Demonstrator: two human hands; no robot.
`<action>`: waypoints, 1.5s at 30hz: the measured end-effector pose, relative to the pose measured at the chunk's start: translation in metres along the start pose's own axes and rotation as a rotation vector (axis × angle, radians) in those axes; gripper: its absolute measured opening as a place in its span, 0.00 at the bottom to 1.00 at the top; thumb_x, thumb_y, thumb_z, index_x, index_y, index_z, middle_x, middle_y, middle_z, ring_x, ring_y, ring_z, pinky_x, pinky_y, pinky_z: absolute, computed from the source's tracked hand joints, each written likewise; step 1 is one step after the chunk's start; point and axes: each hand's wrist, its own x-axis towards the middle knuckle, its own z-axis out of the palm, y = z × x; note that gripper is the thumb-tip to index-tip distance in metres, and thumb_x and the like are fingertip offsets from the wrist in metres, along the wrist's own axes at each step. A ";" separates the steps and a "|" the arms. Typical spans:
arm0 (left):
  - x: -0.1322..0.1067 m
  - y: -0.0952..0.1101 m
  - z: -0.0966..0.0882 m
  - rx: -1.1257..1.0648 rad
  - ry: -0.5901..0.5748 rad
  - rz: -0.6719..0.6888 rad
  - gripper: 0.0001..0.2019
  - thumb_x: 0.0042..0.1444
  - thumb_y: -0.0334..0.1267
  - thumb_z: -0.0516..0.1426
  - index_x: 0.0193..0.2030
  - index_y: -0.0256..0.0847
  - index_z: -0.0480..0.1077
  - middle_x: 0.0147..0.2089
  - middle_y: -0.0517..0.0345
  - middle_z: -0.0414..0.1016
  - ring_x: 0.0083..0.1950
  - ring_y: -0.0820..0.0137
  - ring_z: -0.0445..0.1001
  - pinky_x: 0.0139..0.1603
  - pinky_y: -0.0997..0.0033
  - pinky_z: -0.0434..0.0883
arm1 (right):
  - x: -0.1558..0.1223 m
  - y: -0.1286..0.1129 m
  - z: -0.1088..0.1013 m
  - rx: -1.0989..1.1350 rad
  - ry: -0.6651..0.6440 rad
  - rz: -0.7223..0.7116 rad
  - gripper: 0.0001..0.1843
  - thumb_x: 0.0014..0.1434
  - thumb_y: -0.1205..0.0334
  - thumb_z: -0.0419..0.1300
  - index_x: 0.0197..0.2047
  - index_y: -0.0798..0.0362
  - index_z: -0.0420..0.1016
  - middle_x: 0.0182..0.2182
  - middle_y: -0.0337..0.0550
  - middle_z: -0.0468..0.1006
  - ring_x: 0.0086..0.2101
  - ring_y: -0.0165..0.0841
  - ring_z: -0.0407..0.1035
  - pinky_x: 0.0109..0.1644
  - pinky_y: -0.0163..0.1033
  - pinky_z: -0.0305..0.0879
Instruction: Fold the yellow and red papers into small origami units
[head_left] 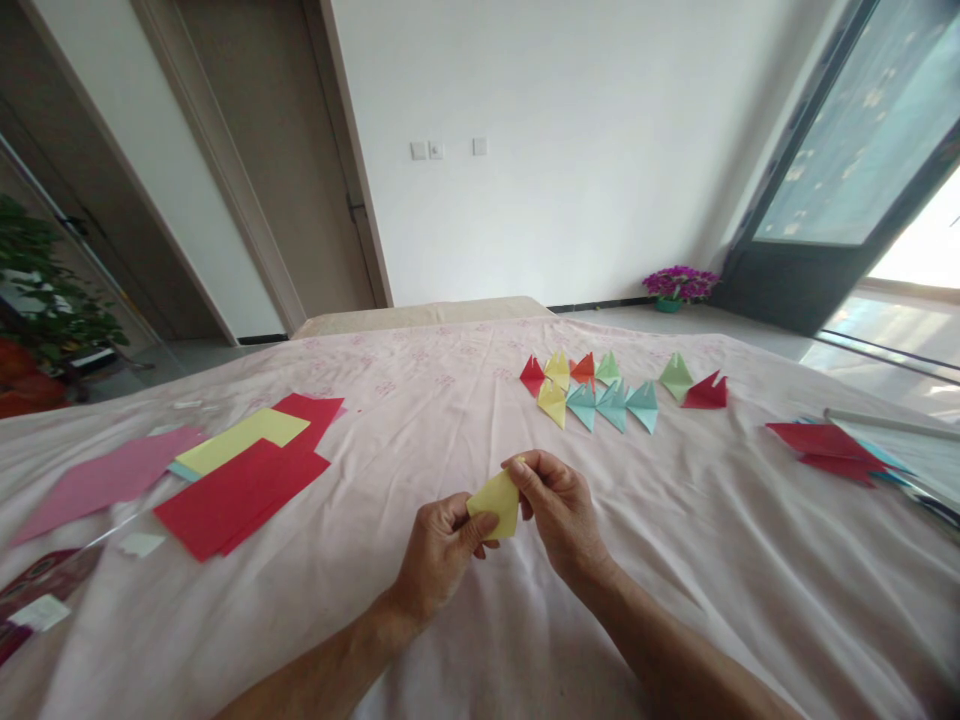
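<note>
Between my hands is a small folded piece of yellow paper [495, 502], held up above the pink cloth. My left hand [442, 548] pinches its left and lower edge, with the thumb lying across the front. At the upper right corner, my right hand [559, 505] grips the paper between thumb and fingers. The fingers behind the paper are partly hidden. Beyond my hands stand several small folded paper shapes in two rows, among them a light blue one [613, 404], a yellow one [553, 404] and a red one [532, 375].
Red paper sheets [240, 495], a yellow sheet [244, 440] and a pink sheet [112, 478] lie at left. A green folded shape [676, 376] and a dark red one [706, 391] sit apart. More red paper [829, 450] lies at right on the wrinkled cloth [420, 400].
</note>
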 end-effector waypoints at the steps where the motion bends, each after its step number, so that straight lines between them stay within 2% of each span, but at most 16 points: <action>1: -0.001 0.000 0.000 0.007 0.011 0.009 0.20 0.53 0.52 0.60 0.27 0.34 0.72 0.23 0.57 0.73 0.23 0.75 0.68 0.24 0.77 0.63 | 0.000 0.000 0.001 0.017 -0.003 0.005 0.16 0.56 0.48 0.62 0.29 0.54 0.73 0.19 0.34 0.67 0.19 0.25 0.58 0.21 0.31 0.56; 5: -0.002 -0.003 -0.001 -0.024 0.076 -0.020 0.22 0.55 0.55 0.57 0.29 0.34 0.72 0.23 0.57 0.73 0.21 0.75 0.67 0.20 0.78 0.61 | 0.001 -0.001 0.001 0.042 -0.047 0.016 0.18 0.58 0.47 0.60 0.34 0.55 0.75 0.20 0.35 0.67 0.20 0.25 0.60 0.22 0.31 0.57; 8: 0.000 -0.007 -0.007 -0.060 0.130 0.000 0.21 0.58 0.54 0.54 0.34 0.34 0.73 0.27 0.56 0.74 0.23 0.75 0.68 0.22 0.77 0.63 | 0.000 0.000 0.001 -0.001 -0.127 -0.010 0.18 0.60 0.47 0.58 0.44 0.53 0.75 0.26 0.38 0.71 0.27 0.29 0.65 0.27 0.32 0.62; 10: 0.001 -0.009 -0.012 -0.070 0.156 0.029 0.20 0.59 0.53 0.54 0.39 0.34 0.73 0.27 0.58 0.73 0.24 0.75 0.67 0.23 0.77 0.64 | -0.001 0.002 0.003 -0.082 -0.194 -0.054 0.20 0.57 0.49 0.61 0.48 0.52 0.73 0.32 0.40 0.73 0.29 0.29 0.66 0.29 0.32 0.63; 12: 0.003 -0.009 -0.015 -0.071 0.167 0.038 0.19 0.59 0.51 0.55 0.43 0.35 0.72 0.26 0.60 0.71 0.23 0.75 0.67 0.22 0.78 0.64 | -0.003 0.005 0.007 -0.187 -0.221 -0.106 0.19 0.54 0.53 0.64 0.47 0.52 0.73 0.33 0.40 0.73 0.28 0.28 0.65 0.28 0.32 0.61; 15: 0.003 -0.009 -0.016 -0.066 0.158 0.049 0.19 0.57 0.49 0.58 0.48 0.35 0.71 0.26 0.60 0.71 0.25 0.73 0.69 0.23 0.78 0.64 | -0.005 0.007 0.012 -0.317 -0.183 -0.173 0.10 0.55 0.58 0.63 0.40 0.52 0.74 0.32 0.39 0.73 0.27 0.27 0.65 0.29 0.32 0.61; 19: -0.001 -0.006 -0.012 -0.088 0.141 0.099 0.19 0.58 0.46 0.58 0.52 0.37 0.68 0.36 0.55 0.75 0.33 0.70 0.74 0.27 0.76 0.69 | -0.008 0.007 0.015 -0.371 -0.176 -0.258 0.03 0.57 0.62 0.61 0.35 0.52 0.74 0.33 0.39 0.71 0.30 0.29 0.68 0.30 0.32 0.64; 22: -0.003 -0.004 -0.010 -0.123 0.124 0.124 0.19 0.58 0.44 0.58 0.54 0.39 0.66 0.46 0.52 0.75 0.38 0.69 0.75 0.34 0.72 0.73 | -0.009 0.006 0.013 -0.354 -0.178 -0.277 0.02 0.58 0.64 0.61 0.36 0.52 0.74 0.34 0.40 0.71 0.32 0.30 0.70 0.32 0.33 0.66; 25: -0.004 -0.003 -0.010 -0.147 0.100 0.137 0.18 0.58 0.42 0.58 0.54 0.40 0.66 0.50 0.52 0.74 0.43 0.67 0.76 0.41 0.68 0.74 | -0.008 0.006 0.011 -0.343 -0.165 -0.295 0.02 0.57 0.65 0.61 0.35 0.52 0.74 0.34 0.40 0.71 0.33 0.30 0.70 0.33 0.33 0.67; 28: -0.005 -0.004 -0.009 -0.172 0.084 0.135 0.18 0.58 0.42 0.58 0.54 0.41 0.66 0.52 0.52 0.74 0.45 0.65 0.76 0.43 0.66 0.75 | -0.008 0.006 0.011 -0.345 -0.160 -0.324 0.00 0.57 0.65 0.61 0.34 0.52 0.74 0.33 0.39 0.71 0.32 0.29 0.69 0.33 0.33 0.66; 33: -0.005 -0.007 -0.010 -0.193 0.104 0.115 0.19 0.58 0.43 0.59 0.55 0.41 0.67 0.53 0.51 0.73 0.43 0.65 0.76 0.42 0.65 0.75 | -0.009 0.005 0.012 -0.397 -0.178 -0.379 0.02 0.57 0.67 0.62 0.35 0.52 0.75 0.32 0.39 0.71 0.31 0.29 0.68 0.33 0.33 0.66; 40: -0.008 -0.013 -0.010 -0.396 0.042 0.073 0.22 0.65 0.48 0.48 0.60 0.38 0.65 0.55 0.45 0.72 0.50 0.60 0.74 0.45 0.62 0.74 | -0.013 0.004 0.011 -0.411 -0.198 -0.378 0.02 0.58 0.67 0.61 0.36 0.51 0.75 0.34 0.40 0.71 0.30 0.28 0.68 0.30 0.31 0.66; 45: -0.006 -0.014 -0.007 -0.493 0.027 0.024 0.22 0.66 0.49 0.48 0.58 0.38 0.66 0.55 0.45 0.72 0.51 0.60 0.74 0.46 0.62 0.73 | -0.011 0.007 0.010 -0.419 -0.203 -0.372 0.01 0.57 0.66 0.62 0.35 0.51 0.73 0.34 0.40 0.70 0.32 0.29 0.68 0.32 0.32 0.67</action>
